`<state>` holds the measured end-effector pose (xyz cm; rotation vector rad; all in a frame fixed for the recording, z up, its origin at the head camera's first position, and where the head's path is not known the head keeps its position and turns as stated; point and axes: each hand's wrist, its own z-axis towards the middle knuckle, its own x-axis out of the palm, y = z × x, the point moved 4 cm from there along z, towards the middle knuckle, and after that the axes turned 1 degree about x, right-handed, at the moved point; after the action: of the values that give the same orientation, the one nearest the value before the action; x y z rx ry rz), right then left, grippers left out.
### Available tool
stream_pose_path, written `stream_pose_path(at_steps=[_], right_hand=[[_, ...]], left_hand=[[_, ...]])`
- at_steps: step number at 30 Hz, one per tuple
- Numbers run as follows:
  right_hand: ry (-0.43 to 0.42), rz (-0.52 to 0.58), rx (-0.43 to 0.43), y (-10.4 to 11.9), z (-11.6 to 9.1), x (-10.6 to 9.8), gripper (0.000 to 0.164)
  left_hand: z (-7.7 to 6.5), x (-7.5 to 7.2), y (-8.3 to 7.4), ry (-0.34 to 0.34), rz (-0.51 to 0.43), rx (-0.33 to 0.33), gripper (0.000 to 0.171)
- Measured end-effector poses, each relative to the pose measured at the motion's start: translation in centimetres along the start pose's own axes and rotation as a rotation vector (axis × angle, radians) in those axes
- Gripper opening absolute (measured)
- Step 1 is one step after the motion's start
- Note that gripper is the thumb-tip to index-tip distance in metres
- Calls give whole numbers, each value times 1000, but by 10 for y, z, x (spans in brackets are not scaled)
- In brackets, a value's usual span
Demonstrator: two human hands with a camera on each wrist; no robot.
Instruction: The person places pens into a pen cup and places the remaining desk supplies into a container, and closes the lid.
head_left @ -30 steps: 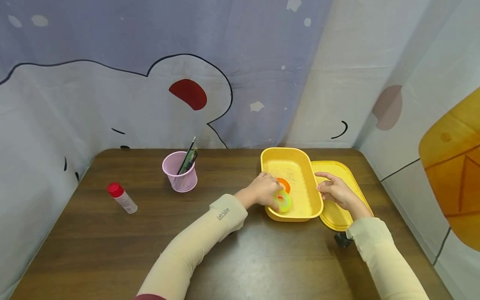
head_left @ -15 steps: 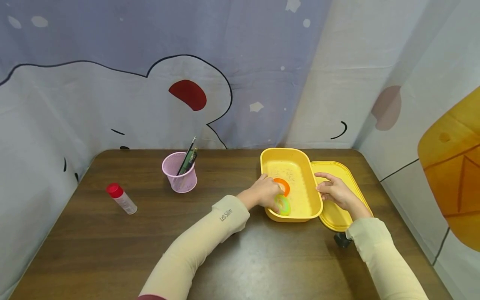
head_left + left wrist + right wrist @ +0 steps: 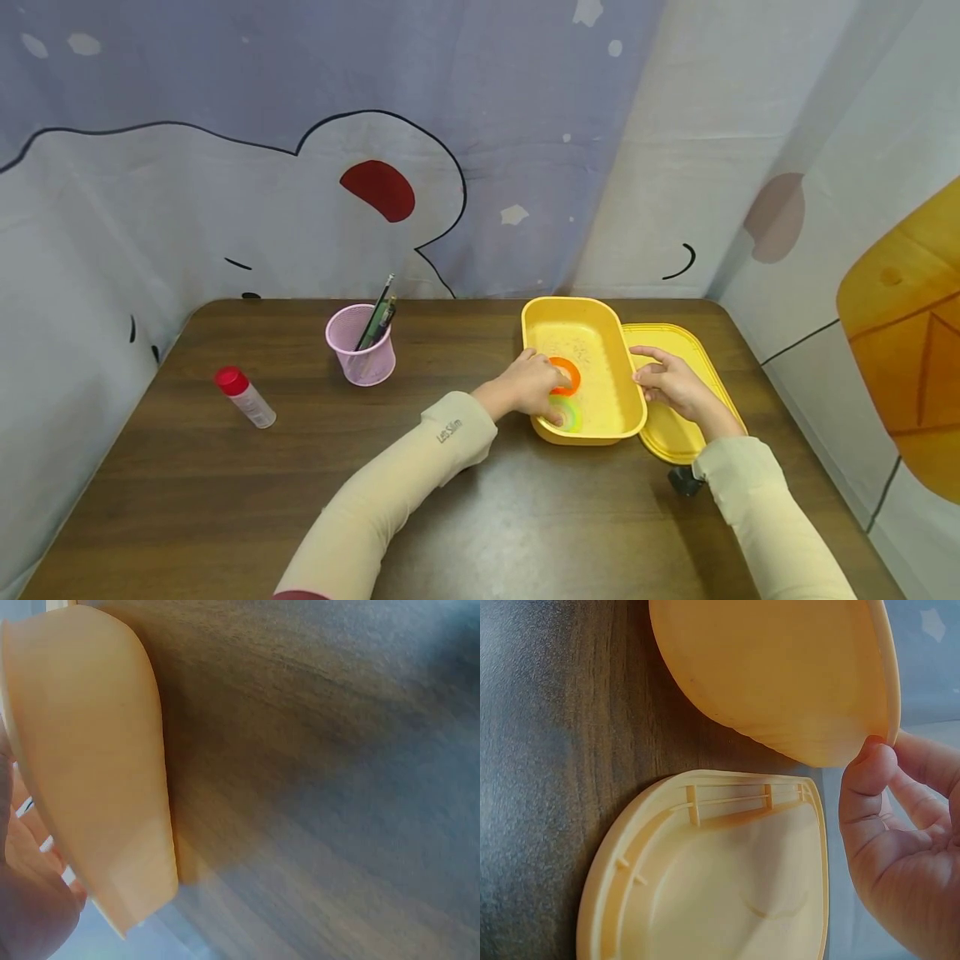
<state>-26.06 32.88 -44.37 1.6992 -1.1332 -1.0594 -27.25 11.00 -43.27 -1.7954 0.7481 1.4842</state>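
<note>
A yellow plastic box (image 3: 607, 333), without its lid on, stands on the table. My left hand (image 3: 527, 385) reaches over its left wall, fingers over an orange ring (image 3: 573, 377) and thumb at a yellow-green ring (image 3: 573, 414). Both rings look like small tape rolls and lie flat on the box's floor. In the left wrist view, the box's outer wall (image 3: 97, 765) hides most of the fingers. My right hand (image 3: 673, 387) pinches the right rim, its thumb (image 3: 874, 761) against the outside in the right wrist view. The yellow lid (image 3: 690, 342) lies under that hand.
A pink mesh pen cup (image 3: 367, 367) with pens and a pencil stands left of the box. Further left lies a red-capped glue stick (image 3: 246, 397). Next to the right sleeve sits a small black object (image 3: 684, 481). A printed curtain (image 3: 517, 150) hangs behind the table.
The yellow-green ring, tilted in my left fingers a second ago, has gone down flat onto the box's floor. My left hand has shifted only slightly; the right hand keeps its place on the rim.
</note>
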Motion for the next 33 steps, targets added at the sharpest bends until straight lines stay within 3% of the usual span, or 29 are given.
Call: stream_pose_path(at_steps=[8, 16, 23, 33], right_hand=[[12, 10, 20, 19, -13, 11, 59], [11, -3, 22, 20, -14, 11, 59], [8, -15, 23, 15, -11, 9, 58], [19, 0, 5, 1, -1, 2, 61]], left_hand=[[-19, -20, 18, -162, -92, 17, 52], [-53, -39, 45, -333, -239, -22, 51], [-85, -55, 66, -485, -300, -49, 50], [-140, -54, 93, -695, -406, -116, 51]])
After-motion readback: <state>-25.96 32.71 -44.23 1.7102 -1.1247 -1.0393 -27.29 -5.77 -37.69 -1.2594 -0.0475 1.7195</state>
